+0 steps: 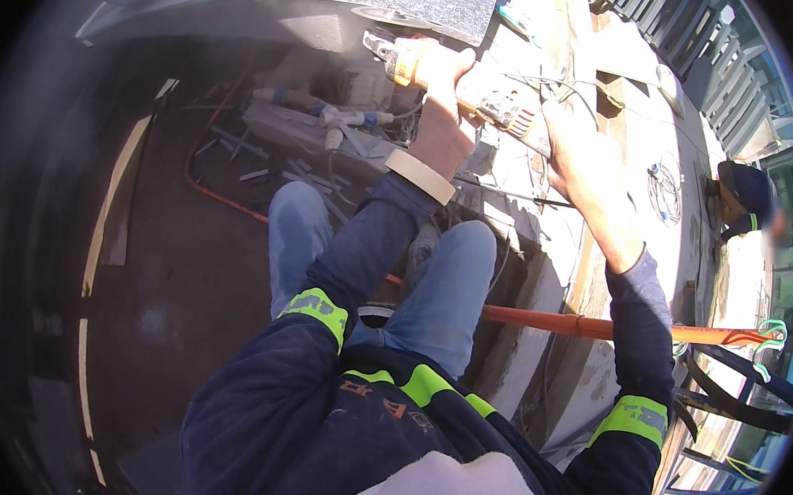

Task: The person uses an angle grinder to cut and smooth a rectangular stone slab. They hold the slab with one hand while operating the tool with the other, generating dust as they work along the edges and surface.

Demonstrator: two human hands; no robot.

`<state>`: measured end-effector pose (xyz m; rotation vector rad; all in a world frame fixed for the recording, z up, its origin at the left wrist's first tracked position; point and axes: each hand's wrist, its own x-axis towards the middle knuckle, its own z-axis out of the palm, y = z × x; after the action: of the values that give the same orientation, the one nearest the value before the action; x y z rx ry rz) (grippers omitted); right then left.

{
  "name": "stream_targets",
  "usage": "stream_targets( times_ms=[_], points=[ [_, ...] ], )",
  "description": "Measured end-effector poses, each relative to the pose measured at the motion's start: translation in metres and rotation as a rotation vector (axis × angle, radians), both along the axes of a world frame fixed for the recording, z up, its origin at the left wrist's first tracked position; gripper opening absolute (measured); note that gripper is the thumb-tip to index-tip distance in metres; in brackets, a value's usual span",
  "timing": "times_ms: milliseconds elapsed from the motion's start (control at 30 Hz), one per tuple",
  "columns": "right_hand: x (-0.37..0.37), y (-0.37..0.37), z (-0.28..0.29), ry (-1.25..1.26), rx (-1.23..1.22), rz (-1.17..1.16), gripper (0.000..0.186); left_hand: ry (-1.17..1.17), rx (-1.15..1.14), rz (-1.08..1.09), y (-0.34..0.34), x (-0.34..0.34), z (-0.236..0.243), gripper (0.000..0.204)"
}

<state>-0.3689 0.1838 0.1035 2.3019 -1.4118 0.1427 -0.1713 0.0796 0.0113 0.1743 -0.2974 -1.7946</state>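
Note:
An orange and grey angle grinder lies across both my hands near the top of the head view. My left hand is wrapped round its front part, close behind the metal head. My right hand grips the rear of the body. At the grinder's head, a round disc is at the near edge of a long grey slab; whether it touches is hard to tell. Pale dust hangs along the slab's left part. A pale band circles my left wrist.
White and blue cable connectors lie below the grinder, near scattered offcut strips. An orange tube runs by my right forearm. A coiled cable and another person are at the right. Slatted grey pieces stand far right.

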Motion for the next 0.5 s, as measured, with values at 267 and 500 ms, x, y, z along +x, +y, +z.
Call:
stream_targets(
  times_ms=[267,500],
  points=[
    [-0.038,0.026,-0.005,0.083,-0.033,-0.102,0.072,-0.039,-0.044,-0.019,0.020,-0.040,-0.014,0.020],
    [-0.041,0.032,-0.002,0.072,0.028,-0.138,0.069,-0.004,0.084,-0.032,0.036,-0.043,0.008,0.021]
  ],
)
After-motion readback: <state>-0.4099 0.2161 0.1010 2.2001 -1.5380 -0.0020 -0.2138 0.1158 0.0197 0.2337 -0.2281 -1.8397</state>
